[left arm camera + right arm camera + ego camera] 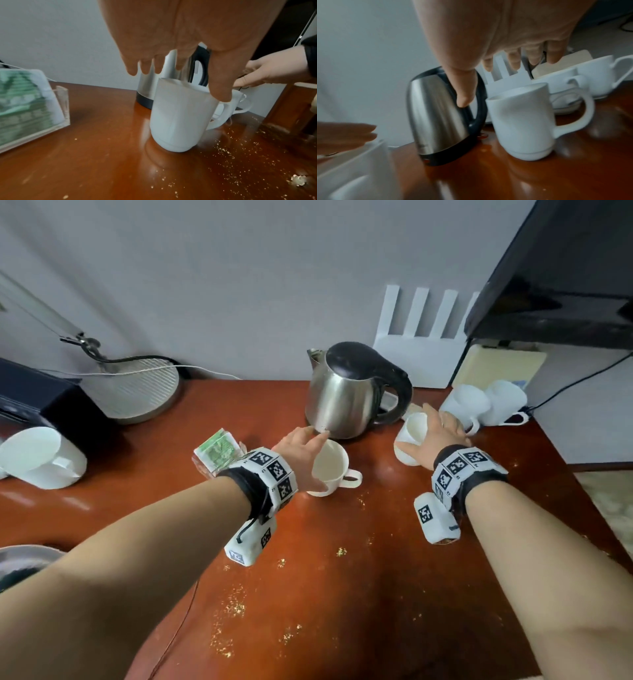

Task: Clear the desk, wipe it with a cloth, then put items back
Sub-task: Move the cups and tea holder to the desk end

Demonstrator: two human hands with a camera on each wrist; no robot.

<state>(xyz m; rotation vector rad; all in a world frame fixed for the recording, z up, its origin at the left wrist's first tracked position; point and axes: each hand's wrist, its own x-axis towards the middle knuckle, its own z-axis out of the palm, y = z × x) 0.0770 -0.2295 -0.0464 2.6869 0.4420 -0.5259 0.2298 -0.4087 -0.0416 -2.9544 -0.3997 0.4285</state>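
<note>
Glossy reddish-brown wood on the surface (308, 559), polished enough to mirror highlights, dusted with gritty pale crumbs (236, 604). Brushed steel on the kettle (346, 395), satin rather than mirror-bright, with smooth black plastic for lid, handle and base. Just in front of the kettle, glazed white ceramic on the mugs (330, 467) (smooth, faintly shiny). Left of the kettle, clear glossy acrylic on the card holder (61, 102), holding printed green paper.

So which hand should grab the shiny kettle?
Probably the right hand: the kettle has its handle turned toward that side, close by its thumb. The left hand is over a mug.
</note>
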